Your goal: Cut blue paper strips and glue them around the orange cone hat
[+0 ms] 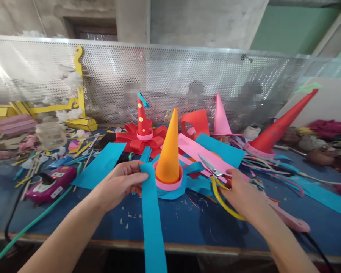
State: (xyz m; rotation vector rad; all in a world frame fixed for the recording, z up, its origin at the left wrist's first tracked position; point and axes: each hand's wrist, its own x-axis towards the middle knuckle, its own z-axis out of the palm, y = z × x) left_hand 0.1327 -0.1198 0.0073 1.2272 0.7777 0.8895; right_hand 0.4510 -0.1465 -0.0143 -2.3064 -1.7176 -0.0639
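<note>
Between thumb and fingers, my left hand [124, 182] pinches the top of a long blue paper strip [152, 223], which hangs down past the table's front edge. My right hand [238, 189] is closed on yellow-handled scissors [213, 169], their blades pointing up and left. Just right of the strip stands an orange paper cone [169, 159] with a pink band [169, 185] at its base. Blue paper loops [197, 182] spread around that cone. The strip overlaps the left side of this piece in the view.
Behind stand a red dotted cone [142, 117] on red loops, a pink cone [221, 117] and a leaning red cone [284, 123]. A purple power strip [51, 184], a clear jar [51, 135] and paper scraps lie left. A pink-handled tool [291, 218] is at right.
</note>
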